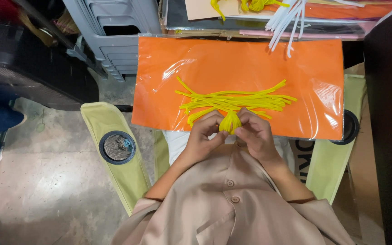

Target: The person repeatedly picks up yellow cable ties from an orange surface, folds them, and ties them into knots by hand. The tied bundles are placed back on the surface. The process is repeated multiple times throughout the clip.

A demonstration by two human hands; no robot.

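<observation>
Pinching a small folded bundle of yellow pipe cleaners [230,122] between both hands, I work at the near edge of an orange sheet in clear plastic wrap [205,63] that lies across my lap and the arms of a pale green folding chair [103,120]. My left hand [203,134] and right hand [256,135] meet around the bundle, fingers [214,119] curled in tight and closed on it, with only its looped top showing between them. To my judgement, the fold goes best with both thumbs kept close to the bend and the stems held even, so none slips out of line. Just beyond my knuckles, a loose spread of yellow pipe cleaners [237,100] fans across the sheet, touching the held bundle or nearly so. White pipe cleaners [286,22] lie farther off, over the sheet's far edge. A mesh cup holder [117,147] sits in the left chair arm.
</observation>
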